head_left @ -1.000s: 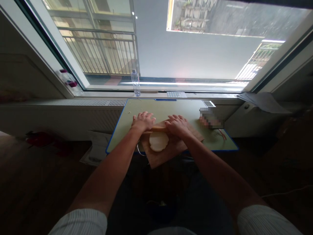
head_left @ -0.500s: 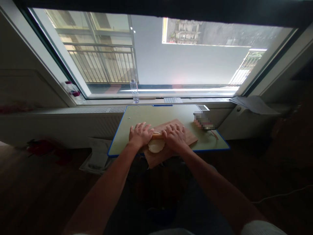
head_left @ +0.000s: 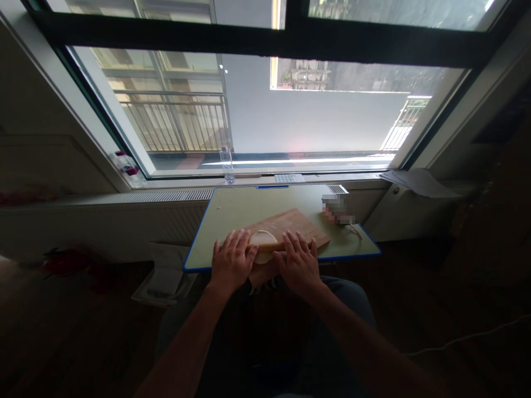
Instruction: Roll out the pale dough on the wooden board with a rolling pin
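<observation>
Left hand (head_left: 233, 260): I see fingers outstretched over the rolling pin (head_left: 267, 247)'s left end.
Dough (head_left: 263, 237): pale, flat, under the rolling pin, showing far and near of it.
Wooden board (head_left: 296, 224): beneath the dough, at the table (head_left: 232, 204)'s near side.
Right hand (head_left: 297, 262): fingers outstretched over the rolling pin's right end.

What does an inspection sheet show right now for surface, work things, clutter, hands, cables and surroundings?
Surface: pale green, blue-edged tabletop; tan, flat wooden board lies askew on it, one corner past the near edge.
Work things: flat, round, off-white dough on the board; slim wooden rolling pin across it.
Clutter: pixelated object at the tabletop's right, unidentifiable.
Hands: left hand and right hand lie over opposite ends of the rolling pin.
Cables: thin white cord at right, low down.
Surroundings: large dark-framed window; clear plastic bottle in front; loose white papers at right.
</observation>
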The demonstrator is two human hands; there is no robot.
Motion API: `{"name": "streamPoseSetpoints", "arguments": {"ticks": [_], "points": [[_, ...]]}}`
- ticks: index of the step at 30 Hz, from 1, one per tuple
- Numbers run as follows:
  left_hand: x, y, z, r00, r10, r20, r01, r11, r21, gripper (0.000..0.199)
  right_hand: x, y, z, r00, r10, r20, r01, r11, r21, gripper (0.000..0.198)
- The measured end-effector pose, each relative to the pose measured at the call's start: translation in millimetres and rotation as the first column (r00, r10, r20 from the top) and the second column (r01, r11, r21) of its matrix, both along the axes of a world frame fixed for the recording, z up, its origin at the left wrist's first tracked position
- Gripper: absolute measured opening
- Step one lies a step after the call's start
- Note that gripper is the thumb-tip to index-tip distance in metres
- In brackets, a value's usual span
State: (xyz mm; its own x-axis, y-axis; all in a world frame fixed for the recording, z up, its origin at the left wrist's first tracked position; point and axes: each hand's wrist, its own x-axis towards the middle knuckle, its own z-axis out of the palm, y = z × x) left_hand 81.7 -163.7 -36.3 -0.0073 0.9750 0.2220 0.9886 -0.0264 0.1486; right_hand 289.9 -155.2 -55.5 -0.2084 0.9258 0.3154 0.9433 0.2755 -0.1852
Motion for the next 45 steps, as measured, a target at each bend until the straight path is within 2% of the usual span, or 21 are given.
{"name": "streamPoseSetpoints", "arguments": {"ticks": [7, 15, 19, 23, 28, 31, 34, 36, 39, 42, 45], "points": [[-1.2, 16.3, 0.6, 1.0, -0.013, -0.005, 0.013, 1.0, -0.006, 0.06, -3.1, 11.6, 1.6, 1.0, -0.012, 0.011, 0.012, 1.0, -0.004, 0.066], [-3.5, 60.7, 5.9, 1.0, 0.004, -0.016, -0.004, 1.0, -0.011, 0.056, -11.5, 53.8, 8.4, 1.0, -0.029, 0.009, 0.029, 0.999, -0.025, 0.068], [-6.2, 75.7, 8.2, 1.0, -0.001, -0.008, 0.001, 0.999, -0.036, 0.054, -12.6, 64.7, 14.7, 1.0, -0.023, 0.002, 0.023, 0.999, -0.031, 0.062], [-8.4, 62.6, 5.0, 0.998, -0.055, -0.01, 0.055, 0.998, -0.024, 0.055, -6.5, 46.4, 10.0, 0.999, 0.039, 0.0, -0.039, 0.999, -0.01, 0.057], [-10.0, 18.9, -5.8, 0.994, -0.111, 0.02, 0.109, 0.992, 0.057, 0.058, 2.9, -0.7, -0.8, 0.996, 0.091, -0.018, -0.091, 0.996, 0.017, 0.062], [-9.9, -2.4, -7.8, 0.995, -0.1, 0.026, 0.098, 0.992, 0.082, 0.063, 5.0, -14.1, -0.1, 0.994, 0.109, -0.028, -0.109, 0.994, 0.011, 0.06], [-6.1, -17.9, -6.1, 0.995, -0.101, 0.025, 0.1, 0.993, 0.067, 0.07, 7.9, -9.6, 4.9, 0.991, 0.107, -0.076, -0.11, 0.993, -0.038, 0.053], [-0.9, -26.8, -5.2, 0.992, -0.125, 0.014, 0.124, 0.991, 0.058, 0.084, 12.3, -1.4, 7.8, 0.988, 0.098, -0.118, -0.107, 0.991, -0.075, 0.047], [7.0, -35.5, -5.5, 0.982, -0.189, -0.018, 0.189, 0.981, 0.034, 0.099, 21.2, 11.8, 6.5, 0.981, 0.112, -0.155, -0.123, 0.99, -0.062, 0.04], [6.7, -30.0, -4.6, 0.979, -0.202, -0.037, 0.203, 0.979, 0.0, 0.1, 25.9, 25.8, 0.2, 0.973, 0.158, -0.168, -0.161, 0.987, -0.002, 0.036], [-5.2, -8.2, 0.5, 0.977, -0.21, -0.043, 0.209, 0.977, -0.037, 0.097, 20.9, 44.5, -1.8, 0.969, 0.168, -0.181, -0.173, 0.985, -0.011, 0.033]]}}
